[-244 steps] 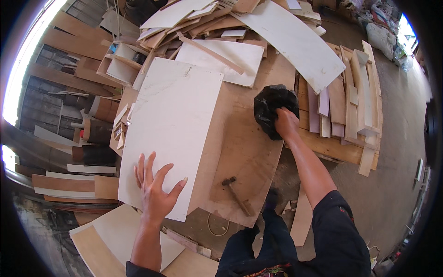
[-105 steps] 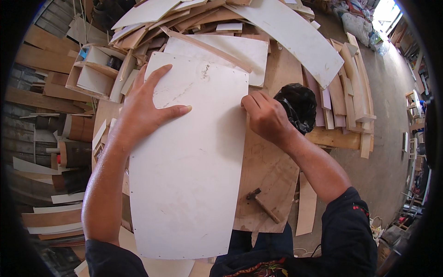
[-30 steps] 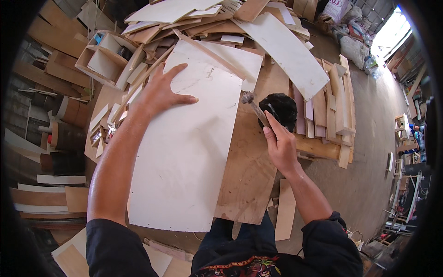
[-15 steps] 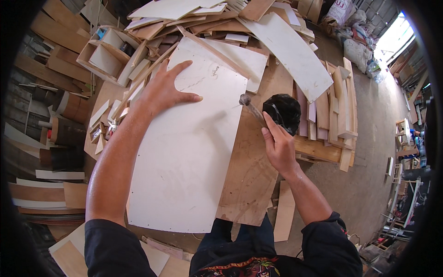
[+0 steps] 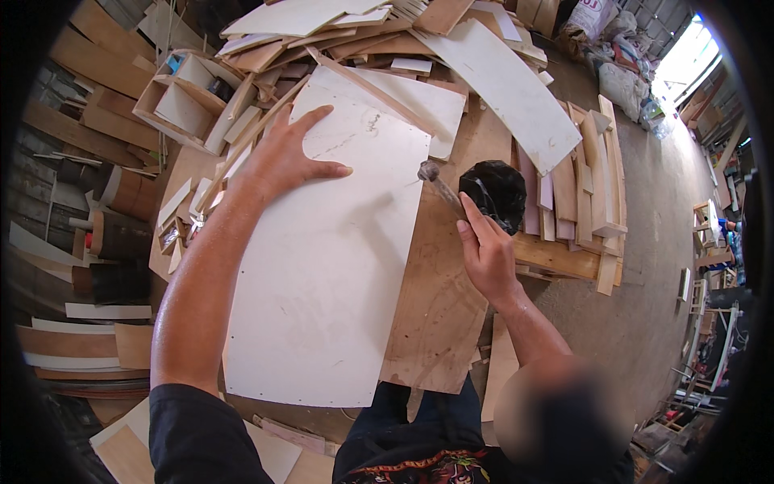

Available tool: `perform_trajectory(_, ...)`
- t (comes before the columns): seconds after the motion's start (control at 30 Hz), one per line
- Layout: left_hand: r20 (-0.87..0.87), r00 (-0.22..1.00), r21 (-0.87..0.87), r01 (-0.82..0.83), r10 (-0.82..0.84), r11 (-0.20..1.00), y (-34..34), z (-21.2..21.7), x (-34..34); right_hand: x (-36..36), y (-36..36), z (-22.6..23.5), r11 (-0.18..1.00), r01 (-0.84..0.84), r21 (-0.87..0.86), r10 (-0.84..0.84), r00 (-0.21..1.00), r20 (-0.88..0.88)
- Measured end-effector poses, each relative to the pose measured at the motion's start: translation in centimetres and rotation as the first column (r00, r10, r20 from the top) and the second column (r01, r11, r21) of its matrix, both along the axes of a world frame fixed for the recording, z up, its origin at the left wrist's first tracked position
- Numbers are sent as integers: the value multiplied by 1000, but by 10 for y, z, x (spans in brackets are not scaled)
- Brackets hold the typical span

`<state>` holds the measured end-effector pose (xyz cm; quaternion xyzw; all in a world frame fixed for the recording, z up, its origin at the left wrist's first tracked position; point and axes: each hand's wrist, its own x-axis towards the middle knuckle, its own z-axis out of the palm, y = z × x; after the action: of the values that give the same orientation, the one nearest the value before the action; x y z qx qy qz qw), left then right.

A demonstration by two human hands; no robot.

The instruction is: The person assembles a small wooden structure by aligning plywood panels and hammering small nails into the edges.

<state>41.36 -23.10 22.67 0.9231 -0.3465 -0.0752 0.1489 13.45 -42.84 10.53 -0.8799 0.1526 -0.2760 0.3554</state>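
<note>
Currently, your left hand presses flat, fingers spread, on the white panel. Your right hand grips a hammer, head at the panel's 2 o'clock edge. Nailing appears just begun; the remaining edges look unfastened.

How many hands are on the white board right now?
1: the left hand lies flat on the white board's far end. The right hand holds a hammer beside its right edge.

Black short-sleeve tee w/ red-yellow print on front, dark jeans; left hand & right hand bare, no gloves.
</note>
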Motion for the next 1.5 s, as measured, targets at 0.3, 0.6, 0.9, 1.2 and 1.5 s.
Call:
perform_trajectory(0.3, 6, 1000, 15, 0, 0, 1000, 0, 0, 0, 3, 4, -6, 999, 11, -36, -7, 993, 114)
perform_trajectory(0.6, 9, 1000, 25, 0, -1, 1000, -1, 2, -1, 3, 4, -23, 993, 20, -115, -2, 988, 155)
perform_trajectory(0.9, 29, 1000, 35, -12, 11, 999, 0, 1, -2, 7, 4, -28, 999, 11, -49, -4, 991, 135)
perform_trajectory(1.2, 19, 1000, 34, 13, -13, 999, 1, 1, 0, 3, 3, -11, 999, 31, -12, -29, 991, 133)
perform_trajectory(1.5, 15, 1000, 40, -13, 13, 999, 0, 0, -2, 5, 7, -7, 999, 31, -8, -30, 991, 130)
